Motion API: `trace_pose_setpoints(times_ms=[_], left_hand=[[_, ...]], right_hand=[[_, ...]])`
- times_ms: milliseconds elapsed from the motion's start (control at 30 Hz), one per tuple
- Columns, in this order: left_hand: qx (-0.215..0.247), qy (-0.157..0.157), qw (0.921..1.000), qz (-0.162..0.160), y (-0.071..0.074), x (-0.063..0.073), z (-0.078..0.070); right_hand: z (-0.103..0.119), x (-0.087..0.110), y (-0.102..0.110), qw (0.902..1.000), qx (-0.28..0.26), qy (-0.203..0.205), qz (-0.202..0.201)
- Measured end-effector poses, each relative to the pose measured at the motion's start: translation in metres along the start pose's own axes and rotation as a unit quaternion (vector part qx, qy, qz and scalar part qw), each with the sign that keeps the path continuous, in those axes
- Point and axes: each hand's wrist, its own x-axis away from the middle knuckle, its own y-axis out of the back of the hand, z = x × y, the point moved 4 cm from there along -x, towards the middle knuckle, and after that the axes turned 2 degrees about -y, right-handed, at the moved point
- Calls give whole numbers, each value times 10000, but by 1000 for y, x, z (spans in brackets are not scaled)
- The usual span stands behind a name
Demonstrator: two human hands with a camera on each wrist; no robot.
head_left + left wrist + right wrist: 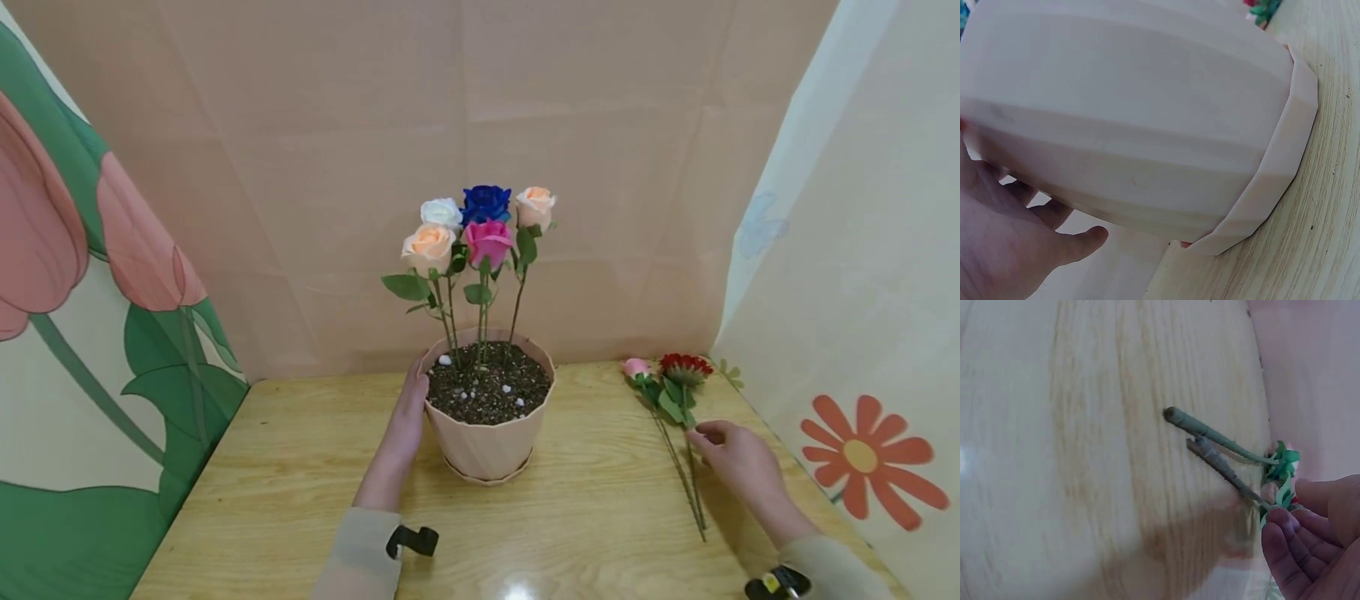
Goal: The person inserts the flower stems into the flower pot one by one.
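Observation:
A pale pink flower pot (pixel 487 450) full of dark soil stands on its saucer, with several artificial roses in it: white, dark blue, magenta (pixel 489 243) and peach (pixel 429 248). At the pot's left side my left hand (pixel 405 417) holds it near the rim; in the left wrist view its fingers reach behind the pot wall (pixel 1129 112). To the right, my right hand (pixel 738 467) pinches the stem of a red flower (pixel 685 368). A pink rose (pixel 636 368) lies just left of it. In the right wrist view both stem ends (pixel 1210 434) show; the fingertips partly cover one stem.
The pot and loose flowers are on a light wooden table (pixel 600 517). A plain pinkish backdrop (pixel 337 167) hangs behind it. Side panels with printed tulips (pixel 150 242) and a printed daisy (pixel 859 457) stand left and right.

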Motion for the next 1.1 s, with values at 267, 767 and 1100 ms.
trace_pose_setpoints(times_ms=[267,767,1100], left_hand=[[35,-60,10000,36,0,-1,2],[29,-78,9999,84,1,-1,2],[140,-15,9999,8,1,-1,1]], right_hand=[[-13,-6,-5,9999,101,12,-95],[-15,-13,-13,9999,145,-32,-65],[-15,-16,-14,9997,247,-61,-42]])
